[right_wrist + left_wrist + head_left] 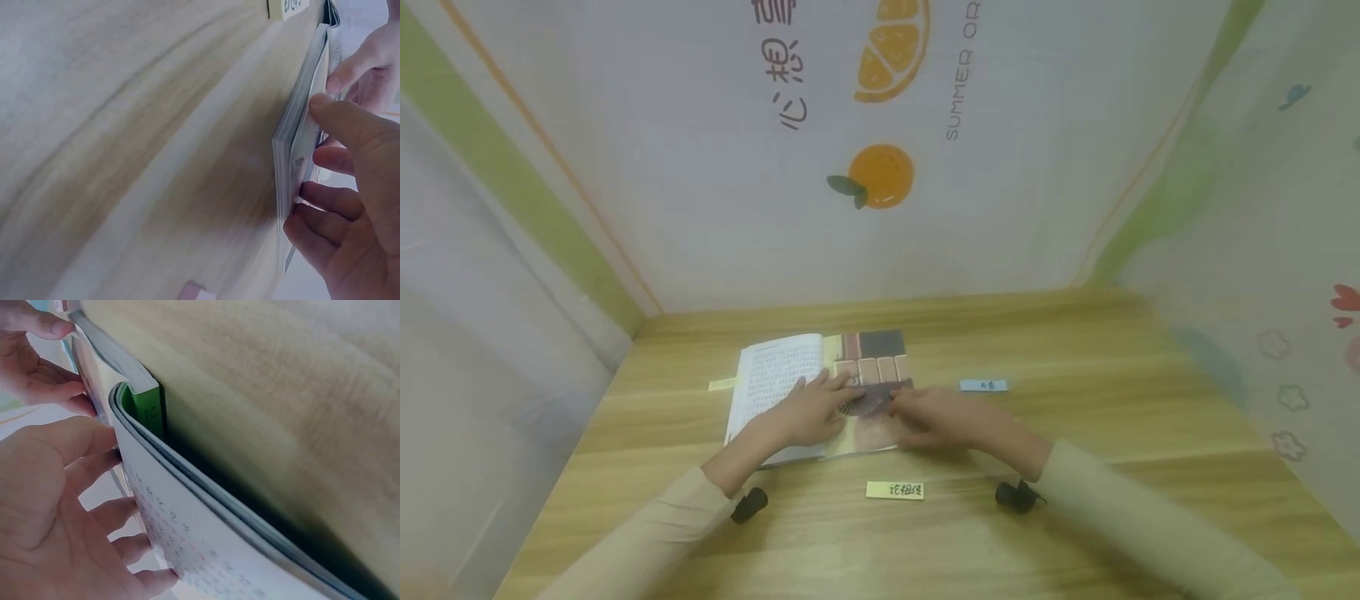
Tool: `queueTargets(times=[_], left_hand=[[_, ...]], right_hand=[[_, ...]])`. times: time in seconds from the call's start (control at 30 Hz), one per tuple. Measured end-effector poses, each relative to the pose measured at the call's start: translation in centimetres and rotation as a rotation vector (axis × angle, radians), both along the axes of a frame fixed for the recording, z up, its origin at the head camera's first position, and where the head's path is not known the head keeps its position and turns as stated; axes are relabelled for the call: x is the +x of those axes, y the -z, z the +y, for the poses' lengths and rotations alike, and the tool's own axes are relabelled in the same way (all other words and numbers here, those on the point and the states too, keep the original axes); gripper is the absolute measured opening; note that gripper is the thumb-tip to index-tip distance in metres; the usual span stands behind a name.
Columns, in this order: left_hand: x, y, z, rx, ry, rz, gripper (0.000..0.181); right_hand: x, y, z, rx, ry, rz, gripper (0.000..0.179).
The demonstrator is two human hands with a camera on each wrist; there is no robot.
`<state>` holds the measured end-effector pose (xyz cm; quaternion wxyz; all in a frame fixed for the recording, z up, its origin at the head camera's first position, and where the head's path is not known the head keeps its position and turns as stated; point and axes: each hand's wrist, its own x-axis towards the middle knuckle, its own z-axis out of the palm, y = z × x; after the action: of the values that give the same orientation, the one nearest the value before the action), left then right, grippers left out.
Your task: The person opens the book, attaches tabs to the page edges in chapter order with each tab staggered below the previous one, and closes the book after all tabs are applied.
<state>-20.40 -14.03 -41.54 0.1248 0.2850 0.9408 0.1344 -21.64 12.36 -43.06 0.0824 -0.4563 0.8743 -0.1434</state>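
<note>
Under the left hand [808, 411] and right hand [938, 417], apparently relaxed and not gripping, lies an open book [808, 362].

The back wall [1000, 208] reads "SUMMER OR" and "心想".

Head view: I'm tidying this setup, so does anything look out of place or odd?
Yes: on the backdrop, the "SUMMER OR" lettering runs sideways, as if hung turned. The open book shows no plain damage, and nothing looks spilled on the wood-grain table.
</note>
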Motion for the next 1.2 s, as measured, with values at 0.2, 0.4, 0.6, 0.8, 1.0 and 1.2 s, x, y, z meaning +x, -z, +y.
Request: queueTargets(times=[0.2,0.4,0.6,0.8,1.0,1.2], left_hand=[[-0.4,0.1,0.1,-0.021,0.013,-0.013,0.054],[-0.8,0.2,0.3,-0.036,0.040,0.017,0.053],[-1.6,0.7,1.3,-0.012,0.055,0.020,0.054],[-1.8,0.8,2.0,-0.021,0.043,0.018,0.056],[-0.7,0.3,2.6,-0.010,0.052,0.033,0.063],[0.5,-0.1,3.0,0.057,0.104,0.041,0.084]], right_hand=[[0.3,0.3,0.0,0.042,-0.013,0.098,0.040],[0.4,0.7,0.5,0.022,-0.030,0.143,0.041],[0.5,0.6,1.1,0.060,-0.005,0.180,0.043],[0.5,0.7,1.4,0.135,0.007,0.242,0.050],[-0.3,0.6,1.2,0.085,0.052,0.181,0.061],[-1.3,0.3,0.9,0.070,0.110,0.122,0.080]])
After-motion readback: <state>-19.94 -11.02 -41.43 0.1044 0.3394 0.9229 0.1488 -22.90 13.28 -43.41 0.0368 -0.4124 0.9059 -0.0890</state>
